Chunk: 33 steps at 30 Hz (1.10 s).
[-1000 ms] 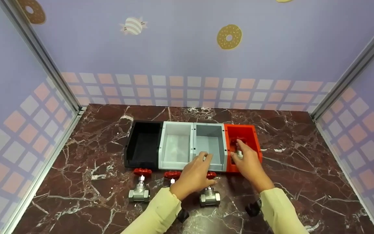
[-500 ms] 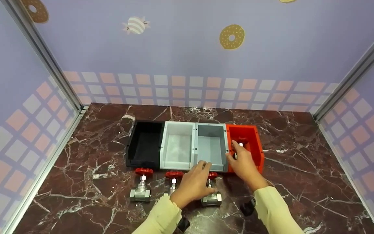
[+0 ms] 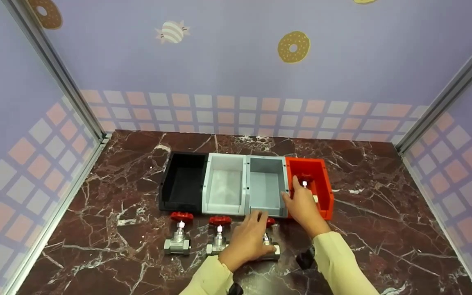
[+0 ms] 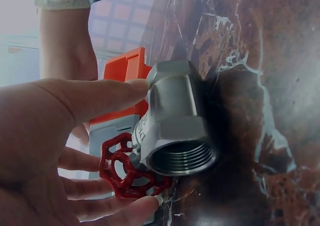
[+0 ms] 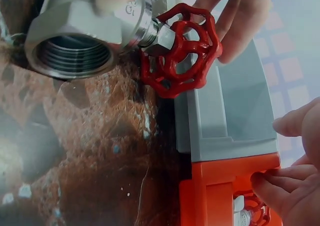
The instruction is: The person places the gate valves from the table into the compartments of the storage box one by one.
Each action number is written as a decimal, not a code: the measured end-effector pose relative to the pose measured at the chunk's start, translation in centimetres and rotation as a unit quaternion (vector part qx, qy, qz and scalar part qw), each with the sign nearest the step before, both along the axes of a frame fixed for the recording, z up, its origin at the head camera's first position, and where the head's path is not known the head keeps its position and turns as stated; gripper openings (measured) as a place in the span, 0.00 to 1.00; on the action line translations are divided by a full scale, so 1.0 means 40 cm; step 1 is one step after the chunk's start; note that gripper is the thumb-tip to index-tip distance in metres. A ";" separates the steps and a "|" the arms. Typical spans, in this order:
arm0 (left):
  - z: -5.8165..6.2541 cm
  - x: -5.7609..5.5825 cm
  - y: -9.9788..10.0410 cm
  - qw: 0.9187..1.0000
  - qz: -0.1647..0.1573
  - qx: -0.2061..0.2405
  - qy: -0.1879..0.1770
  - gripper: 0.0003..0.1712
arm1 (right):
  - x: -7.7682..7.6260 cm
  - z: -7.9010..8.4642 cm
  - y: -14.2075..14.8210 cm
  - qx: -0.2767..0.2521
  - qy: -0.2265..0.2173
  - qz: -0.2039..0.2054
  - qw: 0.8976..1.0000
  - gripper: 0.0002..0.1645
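Observation:
My left hand point(image 3: 249, 237) arches over the rightmost valve of the front row. In the left wrist view its thumb touches the steel body of that valve point(image 4: 175, 98), and its extended fingers lie behind the red handwheel point(image 4: 131, 173). My right hand point(image 3: 303, 208) is over the left wall of the red bin point(image 3: 329, 196), with fingers loosely bent and nothing held. Inside that bin lies another valve point(image 5: 244, 217), partly hidden by the hand in the head view. Two more valves with red handwheels, one at the left point(image 3: 177, 244) and one in the middle point(image 3: 218, 241), stand on the table.
A black bin point(image 3: 182, 180), a white bin point(image 3: 224, 184) and a grey bin point(image 3: 264, 186) adjoin the red one in a row. The dark marbled table point(image 3: 113, 241) is enclosed by patterned walls point(image 3: 236, 73). A black device point(image 3: 305, 259) sits at the right wrist.
My right hand has let go of the valve in the red bin and drawn back left and toward me. My left hand has come down and nearer over the rightmost valve.

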State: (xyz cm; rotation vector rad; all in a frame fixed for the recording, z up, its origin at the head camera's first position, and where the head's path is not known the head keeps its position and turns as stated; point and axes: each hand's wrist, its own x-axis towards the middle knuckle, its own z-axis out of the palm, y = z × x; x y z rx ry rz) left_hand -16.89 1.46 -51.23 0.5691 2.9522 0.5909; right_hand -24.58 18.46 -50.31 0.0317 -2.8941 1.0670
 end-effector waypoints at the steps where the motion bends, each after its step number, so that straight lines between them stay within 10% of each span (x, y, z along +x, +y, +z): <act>1: -0.002 0.001 0.002 1.000 0.000 0.001 -0.002 0.54 | -0.002 0.000 -0.001 0.001 -0.006 -0.002 1.000 0.43; 33: -0.034 0.027 0.039 0.998 0.007 -0.021 0.051 0.67 | -0.030 0.002 -0.029 0.060 -0.015 -0.039 0.997 0.30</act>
